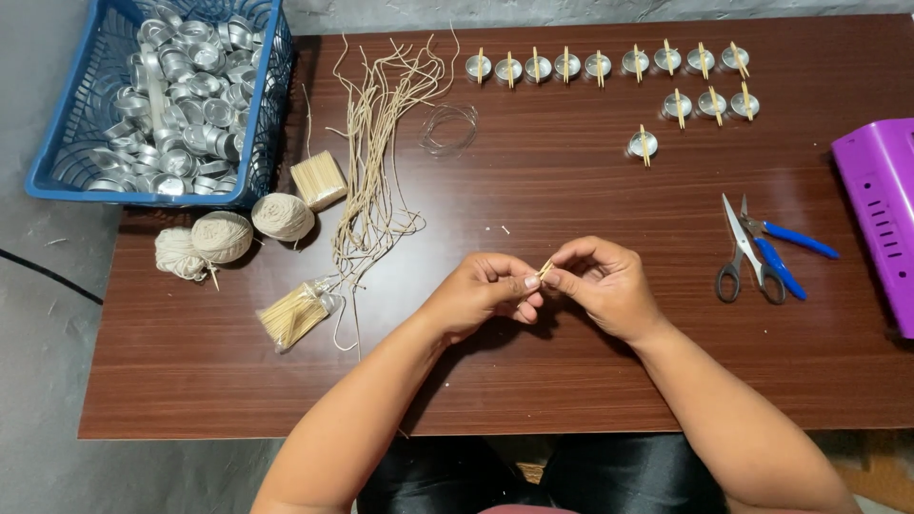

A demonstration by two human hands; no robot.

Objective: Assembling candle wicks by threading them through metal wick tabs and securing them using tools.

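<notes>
Both hands meeting over the near middle of the brown worktop, fingertips pinched narrow on one small wooden stick held between them: left hand gripping from the left, right hand from the right, presumably close together for fine control over so thin a piece. Whether a strand of wick sits in the pinch too, impossible to tell

Finished-looking pieces parked out of the way at the far right: a row of small metal cups, each with a stick laid across its rim, probably to keep a wick centred, with a few more cups just nearer. Loose cut wick lengths fanned out at far centre-left, within easy reach. Scissors and blue-handled pliers lying side by side to the right of the hands, beside a purple plastic box at the right edge

Packages: a clear bag of sticks lying on its side at near left, mouth toward the hands; a square bundle of sticks standing farther off; three balls of pale twine at left; a blue mesh basket heaped with empty metal cups at the far left corner, overhanging the worktop edge. No readable labels or signs
</notes>
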